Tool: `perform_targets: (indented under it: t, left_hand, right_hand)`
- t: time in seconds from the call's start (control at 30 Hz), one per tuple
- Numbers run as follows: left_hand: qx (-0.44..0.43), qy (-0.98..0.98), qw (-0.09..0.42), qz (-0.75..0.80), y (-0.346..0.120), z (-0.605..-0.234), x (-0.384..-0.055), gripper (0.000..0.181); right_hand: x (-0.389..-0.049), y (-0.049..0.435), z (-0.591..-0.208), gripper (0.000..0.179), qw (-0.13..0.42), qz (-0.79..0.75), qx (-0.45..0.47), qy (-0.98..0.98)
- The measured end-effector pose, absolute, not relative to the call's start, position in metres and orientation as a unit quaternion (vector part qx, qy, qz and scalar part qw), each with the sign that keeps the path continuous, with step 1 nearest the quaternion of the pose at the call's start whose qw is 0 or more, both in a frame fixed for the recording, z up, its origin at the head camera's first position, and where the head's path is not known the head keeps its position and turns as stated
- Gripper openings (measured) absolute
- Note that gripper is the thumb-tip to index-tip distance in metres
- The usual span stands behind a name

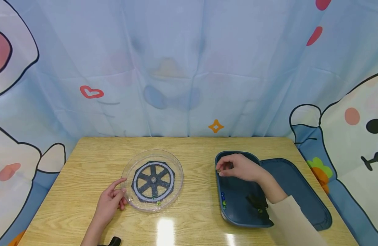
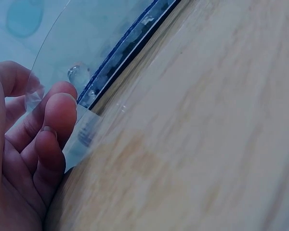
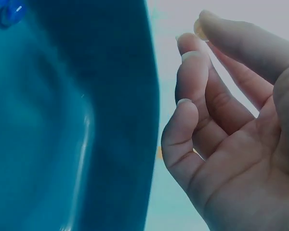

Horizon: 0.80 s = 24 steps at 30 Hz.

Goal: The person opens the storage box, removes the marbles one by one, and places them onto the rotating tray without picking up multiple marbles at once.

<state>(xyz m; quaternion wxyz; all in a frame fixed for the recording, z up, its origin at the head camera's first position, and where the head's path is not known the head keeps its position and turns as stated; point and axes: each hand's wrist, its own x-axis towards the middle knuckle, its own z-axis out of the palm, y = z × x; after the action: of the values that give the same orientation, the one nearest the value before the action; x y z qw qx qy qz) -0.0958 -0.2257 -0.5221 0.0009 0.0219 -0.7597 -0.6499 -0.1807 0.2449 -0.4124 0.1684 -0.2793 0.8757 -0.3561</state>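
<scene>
My left hand (image 1: 110, 200) grips the near-left rim of a clear round dish (image 1: 178, 164), with a finger over the edge. Inside the dish lies a dark wheel-shaped piece (image 1: 143, 188) with spokes and a pale ring. A green marble (image 1: 158, 203) sits by the ring's near edge, and a clear marble (image 2: 79, 74) shows near my fingers in the left wrist view. Over the left wall of a dark blue tray (image 1: 238, 218), my right hand (image 1: 239, 167) pinches a small yellowish marble (image 3: 199, 30) between thumb and fingertip. Blue and green marbles (image 1: 224, 203) line the tray's left side.
A crumpled black thing (image 1: 256, 201) lies in the tray's right part. A second flat blue tray or lid (image 1: 295, 181) stands to the right, partly behind my arm. A black object (image 1: 115, 241) is at the table's front edge. A printed curtain (image 1: 176, 112) hangs behind.
</scene>
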Motion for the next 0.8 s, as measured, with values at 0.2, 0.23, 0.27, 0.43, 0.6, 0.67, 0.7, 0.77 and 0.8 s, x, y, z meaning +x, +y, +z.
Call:
perform_targets:
  t: [0.2, 0.23, 0.27, 0.43, 0.6, 0.67, 0.7, 0.77, 0.8]
  left_hand:
    - [0.019, -0.76, 0.003, -0.65, -0.226, -0.522, -0.096, 0.037]
    - [0.019, -0.76, 0.003, -0.65, -0.226, -0.522, -0.095, 0.037]
    - [0.018, -0.759, 0.003, -0.65, -0.226, -0.522, -0.095, 0.037]
    - [0.022, -0.756, 0.003, -0.654, -0.225, -0.521, -0.095, 0.037]
    - [0.022, -0.758, 0.005, -0.652, -0.225, -0.521, -0.095, 0.037]
    - [0.022, -0.758, 0.006, -0.652, -0.225, -0.521, -0.094, 0.037]
    - [0.02, -0.759, 0.006, -0.651, -0.225, -0.521, -0.094, 0.037]
    - [0.019, -0.758, 0.006, -0.652, -0.225, -0.521, -0.094, 0.037]
    - [0.019, -0.757, 0.005, -0.653, -0.224, -0.521, -0.094, 0.037]
  right_hand:
    - [-0.18, 0.225, -0.406, 0.009, 0.157, -0.361, -0.284, 0.874]
    - [-0.18, 0.221, -0.405, 0.009, 0.157, -0.363, -0.285, 0.873]
    - [-0.181, 0.217, -0.405, 0.009, 0.159, -0.365, -0.287, 0.871]
    - [-0.183, 0.196, -0.404, 0.008, 0.159, -0.369, -0.294, 0.867]
    - [-0.185, 0.171, -0.401, 0.006, 0.155, -0.366, -0.307, 0.865]
    - [-0.185, 0.162, -0.401, 0.006, 0.154, -0.369, -0.315, 0.861]
    - [-0.185, 0.158, -0.402, 0.006, 0.154, -0.371, -0.318, 0.859]
    - [-0.185, 0.15, -0.404, 0.005, 0.155, -0.377, -0.323, 0.854]
    - [-0.185, 0.146, -0.405, 0.006, 0.155, -0.38, -0.325, 0.852]
